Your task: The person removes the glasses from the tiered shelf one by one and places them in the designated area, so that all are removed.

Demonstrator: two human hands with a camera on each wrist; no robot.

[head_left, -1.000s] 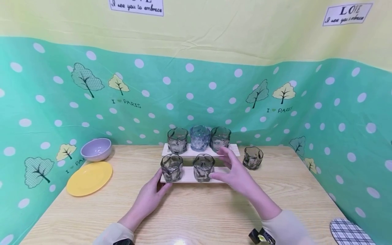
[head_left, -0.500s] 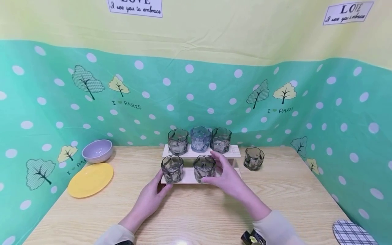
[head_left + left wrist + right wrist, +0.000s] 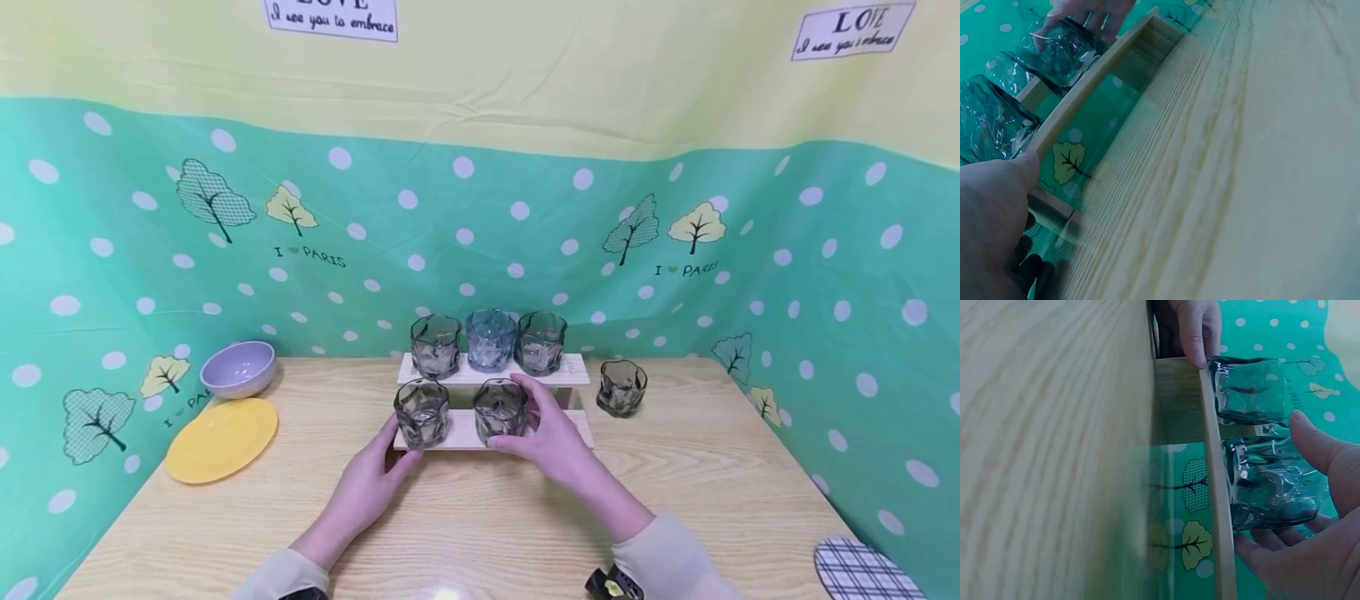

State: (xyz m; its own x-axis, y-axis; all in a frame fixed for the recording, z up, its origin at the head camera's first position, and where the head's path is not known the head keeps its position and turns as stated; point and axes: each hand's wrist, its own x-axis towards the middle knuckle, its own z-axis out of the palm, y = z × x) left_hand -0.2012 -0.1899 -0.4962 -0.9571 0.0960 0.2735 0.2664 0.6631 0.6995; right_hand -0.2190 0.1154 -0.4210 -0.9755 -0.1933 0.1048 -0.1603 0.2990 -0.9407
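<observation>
A two-tier wooden rack (image 3: pixel 461 432) stands on the table. On its lower step sit two smoky grey glasses: a left glass (image 3: pixel 422 414) and a right glass (image 3: pixel 500 414). My left hand (image 3: pixel 367 487) grips the rack's left end, thumb on its front edge in the left wrist view. My right hand (image 3: pixel 551 437) holds the right glass from its right side. The thumb lies in front and the fingers reach round the far side, partly hidden. On the upper step stand a grey glass (image 3: pixel 436 346), a blue glass (image 3: pixel 491 340) and another grey glass (image 3: pixel 541 342).
A further grey glass (image 3: pixel 621 388) stands on the table right of the rack. At the far left are a purple bowl (image 3: pixel 238 369) and a yellow plate (image 3: pixel 222 441). A checked mat (image 3: pixel 866 571) lies near right. Patterned cloth (image 3: pixel 525 242) hangs behind.
My right hand has moved left from beside the right lower glass and closed round it. The left hand stays at the rack's left end, and the glasses stand where they were.
</observation>
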